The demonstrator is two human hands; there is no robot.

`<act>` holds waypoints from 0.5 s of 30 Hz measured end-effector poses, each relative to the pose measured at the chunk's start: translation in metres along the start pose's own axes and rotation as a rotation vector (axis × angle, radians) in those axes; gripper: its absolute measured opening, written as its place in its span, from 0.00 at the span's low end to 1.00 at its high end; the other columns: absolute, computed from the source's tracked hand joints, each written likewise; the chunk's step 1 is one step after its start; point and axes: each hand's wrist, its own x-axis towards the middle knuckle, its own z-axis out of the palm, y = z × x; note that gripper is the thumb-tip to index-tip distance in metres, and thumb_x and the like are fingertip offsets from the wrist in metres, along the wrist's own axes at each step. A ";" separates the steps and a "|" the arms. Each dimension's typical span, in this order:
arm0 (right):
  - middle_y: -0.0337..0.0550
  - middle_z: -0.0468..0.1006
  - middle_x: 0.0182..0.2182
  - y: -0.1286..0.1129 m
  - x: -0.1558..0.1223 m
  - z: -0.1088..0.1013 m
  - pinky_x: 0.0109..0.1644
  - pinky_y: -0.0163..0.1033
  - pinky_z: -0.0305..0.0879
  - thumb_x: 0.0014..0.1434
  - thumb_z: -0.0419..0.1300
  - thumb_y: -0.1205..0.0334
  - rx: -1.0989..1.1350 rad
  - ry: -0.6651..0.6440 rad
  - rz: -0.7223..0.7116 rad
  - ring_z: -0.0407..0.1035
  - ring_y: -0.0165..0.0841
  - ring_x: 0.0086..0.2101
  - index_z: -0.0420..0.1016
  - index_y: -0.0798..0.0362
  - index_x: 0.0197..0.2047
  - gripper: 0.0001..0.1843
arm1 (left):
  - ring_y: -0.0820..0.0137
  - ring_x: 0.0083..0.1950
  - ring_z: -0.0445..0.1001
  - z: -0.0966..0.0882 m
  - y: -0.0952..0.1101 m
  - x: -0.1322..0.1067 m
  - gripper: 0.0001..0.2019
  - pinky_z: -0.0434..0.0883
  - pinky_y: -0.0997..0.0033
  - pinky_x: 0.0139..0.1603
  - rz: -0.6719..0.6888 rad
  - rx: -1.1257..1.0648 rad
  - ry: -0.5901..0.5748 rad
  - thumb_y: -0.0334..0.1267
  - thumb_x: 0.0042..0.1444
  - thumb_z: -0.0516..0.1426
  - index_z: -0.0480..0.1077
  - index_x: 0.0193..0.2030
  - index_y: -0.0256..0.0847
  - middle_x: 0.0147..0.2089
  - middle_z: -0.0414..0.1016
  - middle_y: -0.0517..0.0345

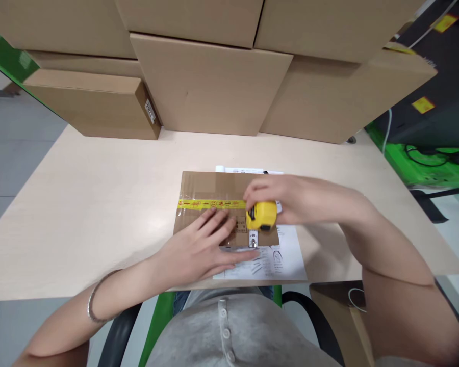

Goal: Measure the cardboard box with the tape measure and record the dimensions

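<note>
Near the worktop's (99,204) front edge, a flat cardboard parcel (202,188) sealed with yellow printed tape (210,204) lies over a printed sheet (286,255), whose text is too small to read. The left hand (199,250) rests spread and flat on the parcel. The right hand (286,196) grips a yellow tape measure (262,215), its fingers hiding the case's top; a short blade tip (253,238) pokes out. Stacked cartons (210,81) along the back edge are cut off above.
</note>
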 end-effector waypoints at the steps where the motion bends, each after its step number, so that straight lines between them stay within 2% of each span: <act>1: 0.46 0.81 0.49 -0.006 -0.008 0.011 0.48 0.42 0.71 0.61 0.63 0.68 0.006 0.004 -0.004 0.76 0.38 0.46 0.80 0.49 0.47 0.12 | 0.51 0.68 0.72 -0.001 0.000 -0.001 0.23 0.69 0.40 0.68 0.037 -0.034 0.029 0.46 0.72 0.55 0.64 0.73 0.59 0.64 0.74 0.43; 2: 0.46 0.81 0.51 -0.009 -0.015 0.020 0.48 0.42 0.71 0.61 0.63 0.69 0.018 0.014 -0.015 0.76 0.38 0.47 0.80 0.47 0.48 0.13 | 0.54 0.68 0.72 -0.001 -0.002 -0.003 0.22 0.68 0.43 0.70 0.075 -0.092 0.090 0.44 0.71 0.57 0.68 0.70 0.55 0.62 0.75 0.45; 3: 0.45 0.81 0.53 -0.011 -0.023 0.027 0.49 0.42 0.72 0.62 0.62 0.70 0.044 0.025 -0.027 0.76 0.38 0.49 0.80 0.45 0.50 0.15 | 0.57 0.67 0.73 -0.001 -0.005 -0.006 0.19 0.69 0.47 0.71 0.092 -0.172 0.202 0.42 0.70 0.58 0.71 0.66 0.50 0.60 0.76 0.47; 4: 0.44 0.80 0.54 -0.011 -0.030 0.031 0.51 0.42 0.72 0.63 0.62 0.70 0.085 0.042 -0.035 0.76 0.38 0.51 0.79 0.44 0.52 0.17 | 0.60 0.65 0.74 -0.001 -0.011 -0.009 0.16 0.71 0.52 0.70 0.050 -0.259 0.360 0.40 0.69 0.59 0.73 0.62 0.47 0.58 0.77 0.49; 5: 0.44 0.80 0.56 -0.010 -0.036 0.034 0.53 0.43 0.73 0.63 0.63 0.69 0.138 0.070 -0.026 0.76 0.38 0.52 0.79 0.43 0.53 0.17 | 0.62 0.62 0.75 0.001 -0.019 -0.012 0.13 0.74 0.57 0.67 -0.055 -0.351 0.540 0.40 0.68 0.59 0.74 0.58 0.44 0.55 0.78 0.51; 6: 0.44 0.80 0.57 -0.007 -0.042 0.036 0.55 0.44 0.73 0.63 0.65 0.67 0.198 0.122 0.008 0.76 0.39 0.54 0.78 0.43 0.54 0.17 | 0.64 0.58 0.77 0.003 -0.028 -0.016 0.11 0.76 0.59 0.63 -0.244 -0.442 0.726 0.39 0.68 0.59 0.75 0.55 0.45 0.52 0.78 0.53; 7: 0.45 0.79 0.59 -0.002 -0.046 0.037 0.57 0.45 0.73 0.62 0.68 0.64 0.262 0.200 0.073 0.76 0.40 0.56 0.78 0.44 0.54 0.17 | 0.64 0.56 0.78 0.006 -0.040 -0.019 0.09 0.76 0.60 0.60 -0.537 -0.497 0.859 0.40 0.69 0.59 0.75 0.53 0.47 0.51 0.78 0.55; 8: 0.46 0.79 0.61 0.003 -0.049 0.038 0.58 0.47 0.73 0.61 0.70 0.60 0.328 0.304 0.164 0.76 0.42 0.57 0.78 0.45 0.53 0.17 | 0.62 0.56 0.77 0.011 -0.052 -0.022 0.10 0.77 0.59 0.58 -0.817 -0.589 0.847 0.46 0.68 0.60 0.76 0.52 0.47 0.53 0.78 0.54; 9: 0.47 0.78 0.62 0.009 -0.050 0.039 0.59 0.48 0.74 0.60 0.72 0.57 0.396 0.426 0.269 0.76 0.43 0.57 0.78 0.46 0.53 0.18 | 0.59 0.57 0.78 0.016 -0.064 -0.025 0.16 0.77 0.56 0.56 -1.033 -0.713 0.779 0.52 0.66 0.60 0.76 0.52 0.46 0.56 0.78 0.52; 10: 0.47 0.78 0.62 0.016 -0.050 0.041 0.58 0.49 0.74 0.60 0.72 0.54 0.471 0.538 0.373 0.76 0.44 0.57 0.78 0.46 0.53 0.19 | 0.56 0.57 0.78 0.023 -0.075 -0.027 0.22 0.77 0.54 0.55 -1.179 -0.855 0.642 0.58 0.66 0.57 0.76 0.54 0.44 0.56 0.79 0.49; 11: 0.47 0.79 0.61 0.022 -0.049 0.044 0.58 0.50 0.75 0.61 0.71 0.52 0.550 0.620 0.461 0.76 0.44 0.56 0.78 0.46 0.54 0.20 | 0.54 0.53 0.80 0.029 -0.085 -0.028 0.27 0.78 0.52 0.52 -1.257 -0.954 0.519 0.64 0.66 0.53 0.77 0.53 0.43 0.54 0.81 0.47; 12: 0.46 0.81 0.58 0.027 -0.048 0.048 0.57 0.49 0.75 0.61 0.70 0.50 0.629 0.658 0.520 0.77 0.44 0.55 0.79 0.46 0.54 0.20 | 0.53 0.50 0.81 0.036 -0.093 -0.028 0.31 0.78 0.51 0.50 -1.262 -1.045 0.401 0.67 0.66 0.50 0.78 0.51 0.42 0.50 0.82 0.46; 13: 0.46 0.83 0.56 0.031 -0.048 0.051 0.56 0.49 0.76 0.61 0.70 0.49 0.703 0.654 0.549 0.77 0.44 0.54 0.80 0.45 0.54 0.20 | 0.53 0.47 0.82 0.041 -0.099 -0.029 0.32 0.79 0.52 0.49 -1.181 -1.122 0.311 0.67 0.67 0.48 0.79 0.50 0.42 0.48 0.84 0.46; 15: 0.45 0.84 0.53 0.034 -0.048 0.056 0.55 0.49 0.77 0.59 0.72 0.48 0.801 0.607 0.555 0.78 0.44 0.52 0.82 0.44 0.53 0.20 | 0.54 0.47 0.83 0.048 -0.107 -0.030 0.30 0.80 0.53 0.47 -0.925 -1.169 0.252 0.64 0.69 0.48 0.79 0.52 0.43 0.46 0.85 0.47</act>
